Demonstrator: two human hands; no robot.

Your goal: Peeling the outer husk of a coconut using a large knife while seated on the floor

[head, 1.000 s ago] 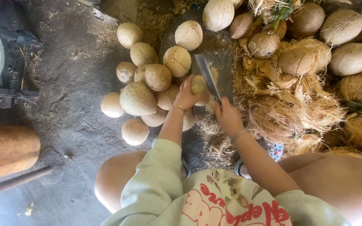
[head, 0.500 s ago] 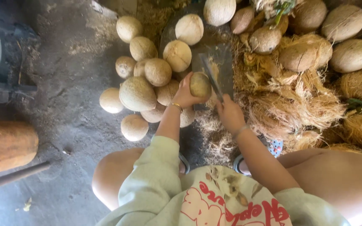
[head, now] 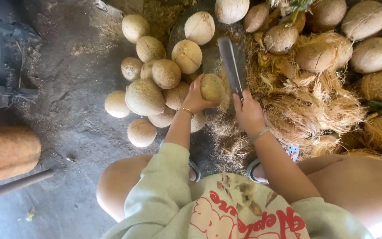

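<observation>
The left hand (head: 194, 98) grips a husked coconut (head: 212, 87) over the dirt floor (head: 67, 102); the right hand (head: 248, 114) clasps a cleaver (head: 231, 66) beside it. Many trimmed coconuts (head: 155, 84) lie piled left, while several fibrous ones (head: 332, 48) wait right.

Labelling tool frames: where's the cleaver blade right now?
Head view, upper centre: the cleaver is in the right hand, blade pointing away, just right of the coconut held by the left hand.

Roughly twenty coconuts (head: 144, 96), one cleaver (head: 231, 66).
</observation>
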